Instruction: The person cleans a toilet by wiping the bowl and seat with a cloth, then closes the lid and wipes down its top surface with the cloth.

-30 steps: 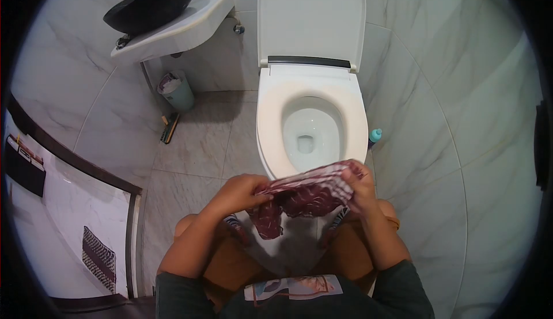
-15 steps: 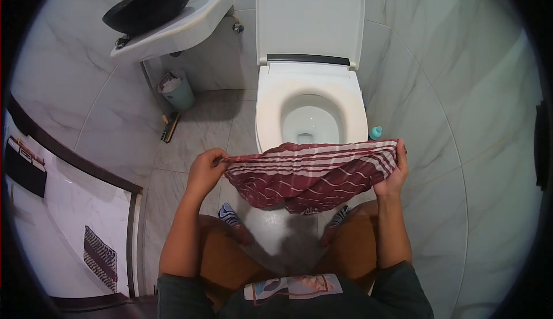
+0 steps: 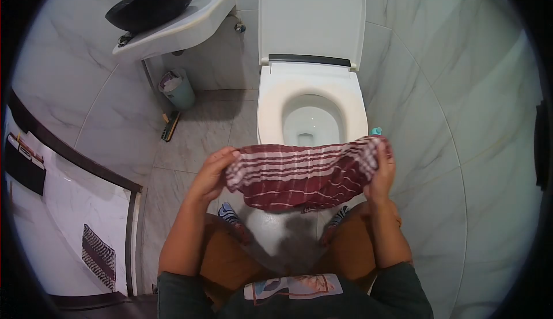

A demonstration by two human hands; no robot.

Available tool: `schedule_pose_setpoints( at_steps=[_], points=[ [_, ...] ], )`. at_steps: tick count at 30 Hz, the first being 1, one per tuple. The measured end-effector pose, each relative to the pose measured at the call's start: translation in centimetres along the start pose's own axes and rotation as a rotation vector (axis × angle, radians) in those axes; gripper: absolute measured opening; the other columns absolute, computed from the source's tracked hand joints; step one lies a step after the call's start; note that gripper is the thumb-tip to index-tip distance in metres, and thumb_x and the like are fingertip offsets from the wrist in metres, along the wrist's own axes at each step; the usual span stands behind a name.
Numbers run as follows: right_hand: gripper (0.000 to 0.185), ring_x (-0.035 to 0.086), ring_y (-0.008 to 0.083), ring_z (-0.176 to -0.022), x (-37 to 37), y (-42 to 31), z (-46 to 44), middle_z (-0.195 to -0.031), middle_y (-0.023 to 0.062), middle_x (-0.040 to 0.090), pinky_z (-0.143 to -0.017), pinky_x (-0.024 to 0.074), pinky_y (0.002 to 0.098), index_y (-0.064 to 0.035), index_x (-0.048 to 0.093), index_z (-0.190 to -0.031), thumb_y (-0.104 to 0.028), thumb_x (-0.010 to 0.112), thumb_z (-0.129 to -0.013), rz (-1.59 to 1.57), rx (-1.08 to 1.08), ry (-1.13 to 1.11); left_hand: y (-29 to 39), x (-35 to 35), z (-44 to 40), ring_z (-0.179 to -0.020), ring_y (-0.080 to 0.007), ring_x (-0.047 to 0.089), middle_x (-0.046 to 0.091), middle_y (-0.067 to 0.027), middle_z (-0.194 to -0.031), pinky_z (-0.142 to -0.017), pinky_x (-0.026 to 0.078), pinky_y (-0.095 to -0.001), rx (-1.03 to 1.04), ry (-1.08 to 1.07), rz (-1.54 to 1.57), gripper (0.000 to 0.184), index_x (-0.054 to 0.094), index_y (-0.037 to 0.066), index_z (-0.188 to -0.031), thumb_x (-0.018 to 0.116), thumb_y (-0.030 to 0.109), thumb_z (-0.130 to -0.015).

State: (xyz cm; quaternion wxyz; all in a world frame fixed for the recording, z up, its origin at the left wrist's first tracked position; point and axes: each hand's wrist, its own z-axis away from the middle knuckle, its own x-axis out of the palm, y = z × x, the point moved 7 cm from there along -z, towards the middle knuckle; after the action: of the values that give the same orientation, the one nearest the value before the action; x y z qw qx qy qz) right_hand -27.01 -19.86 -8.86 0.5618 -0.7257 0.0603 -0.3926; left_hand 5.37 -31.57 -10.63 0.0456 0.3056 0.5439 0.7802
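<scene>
A maroon cloth point(image 3: 299, 175) with white stripes hangs stretched between my two hands, in front of the toilet's front edge. My left hand point(image 3: 214, 172) is closed on its left end, fingers pinching the upper corner. At the right end, my right hand point(image 3: 381, 172) grips the bunched cloth, thumb side up. The cloth overlaps the front rim of the white toilet point(image 3: 268, 111) in this view; whether they touch I cannot tell. The toilet's lid point(image 3: 311, 19) stands raised, and water shows in the bowl.
At the upper left a black wok point(image 3: 152, 8) rests on a white sink point(image 3: 190, 28). Below are a waste bin point(image 3: 179, 91) and a brush point(image 3: 170, 126). A teal-capped bottle point(image 3: 377, 130) stands right of the toilet. A patterned mat point(image 3: 98, 257) lies beyond the doorway.
The cloth was bunched between close hands one second ago. My hands moved apart and spread it wide, then came slightly nearer each other, and its striped side now faces up more.
</scene>
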Motion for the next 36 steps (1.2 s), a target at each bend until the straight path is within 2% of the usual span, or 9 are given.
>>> schedule_pose_setpoints(
  at_steps=[4,8,15,17,19,21,25,28,36],
  points=[
    [0.022,0.051,0.0097,-0.065,5.0,2.6,3.9,-0.078,0.0019,0.055,-0.059,0.0417,0.0210,0.0012,0.057,-0.106,-0.017,0.051,-0.093,0.367,0.019,-0.380,-2.7,5.8,0.3,-0.080,-0.0117,0.062,0.063,-0.0054,-0.093,-0.073,0.052,-0.0255,-0.144,-0.224,0.060,0.016,0.056,0.004,-0.101,0.055,0.015,-0.090],
    [0.027,0.054,0.0216,-0.081,9.8,2.3,7.4,-0.092,0.0139,0.053,-0.071,0.0440,0.0284,0.0077,0.053,-0.109,-0.008,0.055,-0.088,0.676,-0.345,-0.733,-4.5,9.7,0.6,-0.089,-0.0112,0.060,0.061,-0.0049,-0.102,-0.082,0.049,-0.0263,-0.126,-0.313,0.147,0.027,0.049,0.004,-0.115,0.054,0.012,-0.090],
    [0.054,0.054,0.0244,-0.096,9.7,2.5,5.4,-0.104,0.0149,0.053,-0.084,0.0437,0.0309,0.0043,0.048,-0.118,-0.012,0.073,-0.073,0.828,-0.393,-0.663,-2.5,11.6,0.6,-0.113,-0.0190,0.052,0.052,-0.0115,-0.124,-0.096,0.040,-0.0284,-0.018,-0.432,0.352,0.059,0.025,0.002,-0.140,0.055,0.015,-0.091],
    [0.043,0.058,0.0207,-0.088,9.5,2.4,5.1,-0.097,0.0121,0.058,-0.077,0.0457,0.0295,0.0033,0.055,-0.114,-0.009,0.069,-0.076,0.742,-0.375,-0.695,-2.1,12.2,0.8,-0.125,-0.0219,0.043,0.042,-0.0158,-0.136,-0.101,0.036,-0.0324,0.106,-0.583,-0.027,0.062,0.023,0.002,-0.142,0.055,0.019,-0.091],
    [0.033,0.059,0.0193,-0.083,9.0,2.6,4.9,-0.090,0.0106,0.059,-0.075,0.0462,0.0284,0.0030,0.058,-0.109,-0.006,0.066,-0.079,0.709,-0.293,-0.715,-2.5,11.0,0.3,-0.124,-0.0225,0.042,0.040,-0.0145,-0.137,-0.101,0.035,-0.0329,0.017,-0.515,-0.150,0.057,0.034,0.002,-0.138,0.058,0.017,-0.089],
    [0.012,0.058,0.0155,-0.070,9.3,2.3,5.2,-0.075,0.0074,0.059,-0.066,0.0460,0.0266,0.0026,0.064,-0.094,-0.001,0.059,-0.083,0.635,-0.206,-0.693,-1.7,9.8,-0.4,-0.117,-0.0218,0.047,0.046,-0.0132,-0.129,-0.099,0.035,-0.0324,0.291,-0.328,-0.683,0.052,0.043,0.003,-0.132,0.063,0.013,-0.084],
    [0.006,0.054,0.0134,-0.066,9.8,2.4,6.2,-0.076,0.0077,0.059,-0.058,0.0420,0.0275,0.0028,0.063,-0.085,-0.001,0.059,-0.083,0.583,-0.255,-0.836,1.8,11.5,1.3,-0.097,-0.0163,0.056,0.059,-0.0082,-0.101,-0.088,0.042,-0.0294,0.798,-0.194,-0.782,0.040,0.056,0.005,-0.115,0.068,0.008,-0.078],
    [0.006,0.053,0.0122,-0.066,9.7,2.4,6.4,-0.076,0.0065,0.058,-0.058,0.0407,0.0253,0.0026,0.063,-0.084,-0.002,0.060,-0.081,0.485,-0.155,-0.835,-0.8,11.0,0.5,-0.092,-0.0144,0.055,0.059,-0.0058,-0.096,-0.084,0.042,-0.0282,0.481,-0.461,-0.737,0.034,0.059,0.005,-0.110,0.070,0.008,-0.077],
    [0.012,0.051,0.0116,-0.073,7.0,1.5,4.4,-0.081,0.0066,0.055,-0.066,0.0390,0.0232,0.0034,0.059,-0.085,-0.001,0.055,-0.075,0.199,0.013,-0.688,-2.6,9.5,-0.1,-0.064,-0.0089,0.052,0.058,-0.0073,-0.081,-0.055,0.040,-0.0254,0.296,-0.459,-0.988,0.015,0.058,0.001,-0.082,0.070,0.009,-0.077]
  ],
)
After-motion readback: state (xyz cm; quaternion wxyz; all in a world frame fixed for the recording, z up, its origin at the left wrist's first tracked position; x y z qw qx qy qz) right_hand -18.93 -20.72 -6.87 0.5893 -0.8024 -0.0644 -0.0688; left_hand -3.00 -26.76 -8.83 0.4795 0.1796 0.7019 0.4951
